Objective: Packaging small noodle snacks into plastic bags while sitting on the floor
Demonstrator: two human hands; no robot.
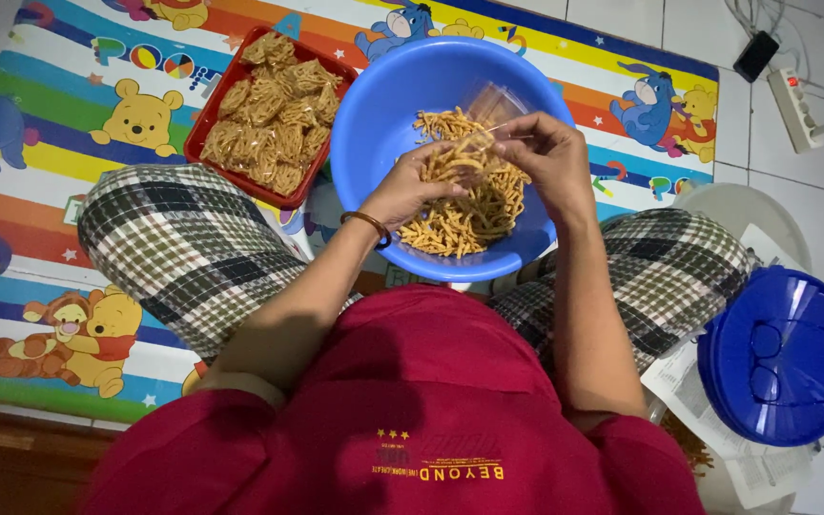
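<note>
A blue plastic basin (374,105) sits between my crossed knees, partly filled with thin golden fried snack sticks (464,215). My left hand (410,183) is inside the basin with its fingers closed on a bunch of the sticks. My right hand (547,153) pinches the mouth of a small clear plastic bag (491,103) that stands up over the basin. The two hands meet at the bag's mouth. A thin bracelet circles my left wrist.
A red tray (204,124) of flat noodle-like crackers lies left of the basin on a colourful cartoon mat (69,105). A round blue lid (779,355) rests on a white container at right, papers beneath. A power strip (795,103) lies on the tiled floor.
</note>
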